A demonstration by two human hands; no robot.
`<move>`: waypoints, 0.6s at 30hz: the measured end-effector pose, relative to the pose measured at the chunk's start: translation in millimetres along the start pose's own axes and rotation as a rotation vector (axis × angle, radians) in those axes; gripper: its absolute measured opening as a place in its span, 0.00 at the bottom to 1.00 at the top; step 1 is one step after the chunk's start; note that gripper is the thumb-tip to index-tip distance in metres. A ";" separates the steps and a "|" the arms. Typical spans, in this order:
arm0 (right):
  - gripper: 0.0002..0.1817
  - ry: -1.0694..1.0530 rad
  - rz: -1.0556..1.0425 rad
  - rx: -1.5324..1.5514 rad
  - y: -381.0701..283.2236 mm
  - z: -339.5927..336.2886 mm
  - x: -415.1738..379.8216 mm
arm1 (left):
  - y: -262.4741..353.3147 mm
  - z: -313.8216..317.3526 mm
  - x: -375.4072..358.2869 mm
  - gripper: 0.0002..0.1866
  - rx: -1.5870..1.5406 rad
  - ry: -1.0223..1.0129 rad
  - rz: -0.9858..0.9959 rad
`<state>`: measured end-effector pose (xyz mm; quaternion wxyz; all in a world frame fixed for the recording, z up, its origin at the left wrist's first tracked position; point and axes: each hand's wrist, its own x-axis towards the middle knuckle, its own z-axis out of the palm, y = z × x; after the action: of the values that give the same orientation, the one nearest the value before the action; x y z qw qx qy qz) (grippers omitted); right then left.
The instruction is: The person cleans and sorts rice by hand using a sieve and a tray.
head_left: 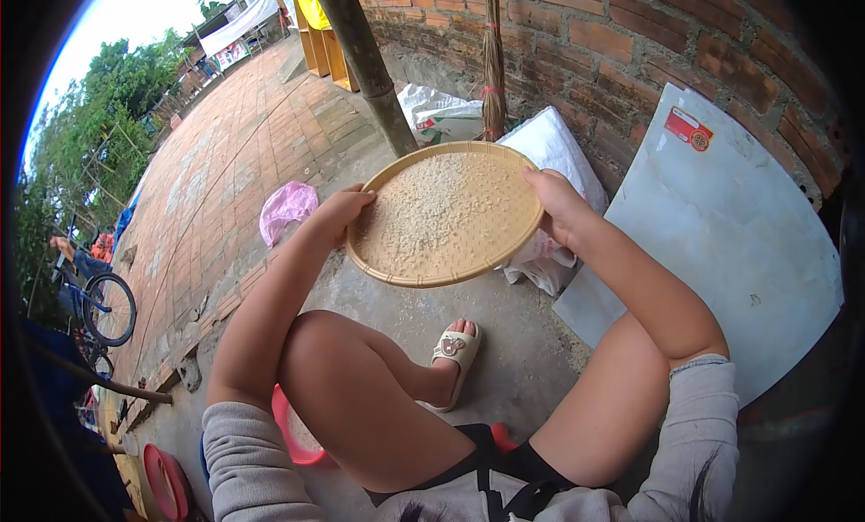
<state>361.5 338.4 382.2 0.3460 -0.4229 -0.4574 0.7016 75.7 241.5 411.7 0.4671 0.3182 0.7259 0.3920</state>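
- Head view: the left hand (560, 207) and right hand (341, 214) clamp opposite rims of a round woven tray (496, 238), fingers closed on it.
- Pale grains (432, 198) lie scattered across the tray, held above the concrete floor (360, 297).

Left hand (339, 212) partly hidden behind the woven tray (507, 209)
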 end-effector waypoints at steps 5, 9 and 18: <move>0.16 -0.231 0.164 0.118 -4.6 -11.2 18.1 | 16.6 0.6 -28.9 0.18 0.038 0.122 0.126; 0.16 -0.131 -0.029 -0.136 -12.0 25.8 -19.6 | 15.8 -40.9 -34.1 0.10 0.046 0.132 0.124; 0.20 -0.099 0.181 0.073 1.2 -5.6 8.6 | 26.9 -26.2 -58.3 0.11 -0.010 -0.054 0.208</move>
<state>363.0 347.5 377.4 0.2735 -0.4146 -0.4080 0.7661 75.1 199.3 466.7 0.4450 0.4000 0.6741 0.4331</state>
